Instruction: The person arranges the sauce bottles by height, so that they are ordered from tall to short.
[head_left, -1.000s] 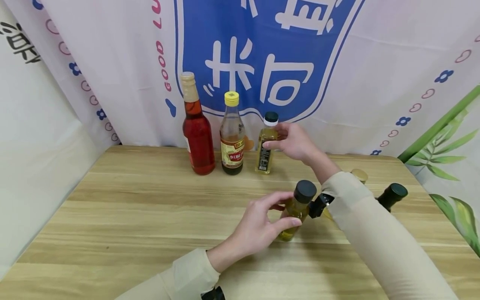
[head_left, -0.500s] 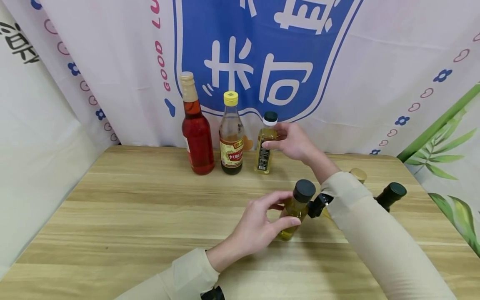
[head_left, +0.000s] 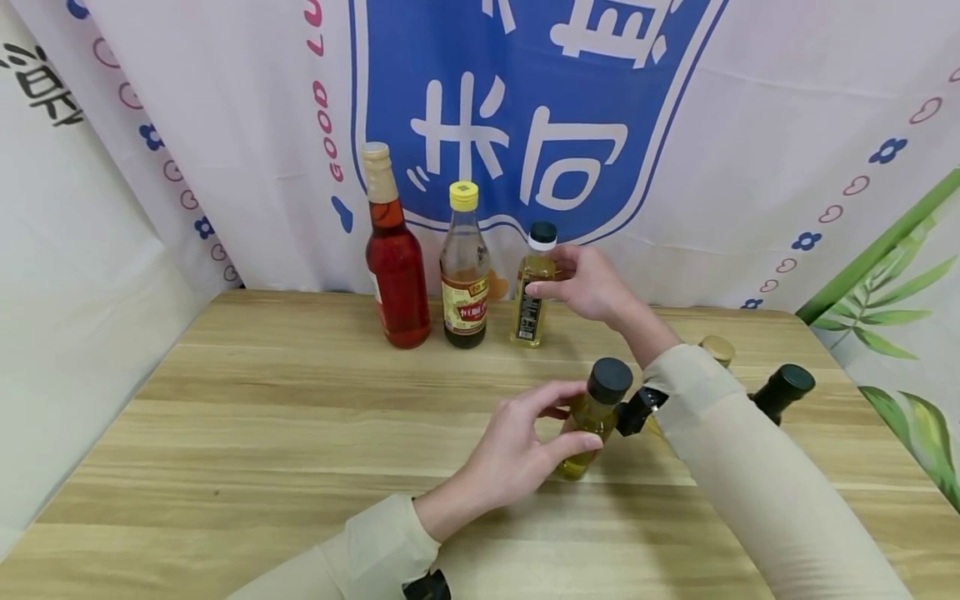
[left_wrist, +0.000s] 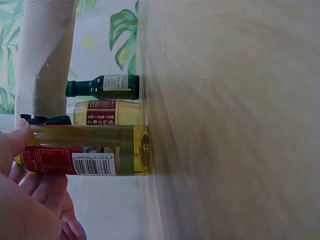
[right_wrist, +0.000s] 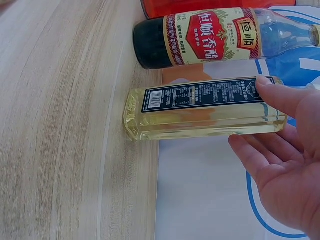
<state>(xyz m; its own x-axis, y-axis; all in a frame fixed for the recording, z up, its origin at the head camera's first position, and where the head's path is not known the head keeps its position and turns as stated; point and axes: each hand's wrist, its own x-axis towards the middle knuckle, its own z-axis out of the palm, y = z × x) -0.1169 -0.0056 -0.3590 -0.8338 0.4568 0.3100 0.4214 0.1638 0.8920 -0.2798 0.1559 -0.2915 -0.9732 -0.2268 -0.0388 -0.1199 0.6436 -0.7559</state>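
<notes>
My left hand (head_left: 513, 454) grips an oil bottle (head_left: 592, 421) with a black cap, thumb on the near side and fingers round the far side. In the left wrist view its red label and barcode show, with its base right at the tabletop. Farther back, my right hand (head_left: 588, 283) holds a square clear bottle of pale yellow oil (right_wrist: 200, 117) by its upper part. That bottle has a black label and a dark green cap (head_left: 543, 232), and it stands upright near the table's back edge. Thumb and fingers lie on opposite sides of it in the right wrist view.
Left of the square bottle stand a vinegar bottle (head_left: 465, 296) with a yellow cap and a tall red bottle (head_left: 397, 283). A dark green bottle (left_wrist: 105, 87) and a pale yellow bottle (left_wrist: 107, 113) are at the right, partly behind my right sleeve (head_left: 750, 450). A printed curtain (head_left: 247, 167) hangs behind the table.
</notes>
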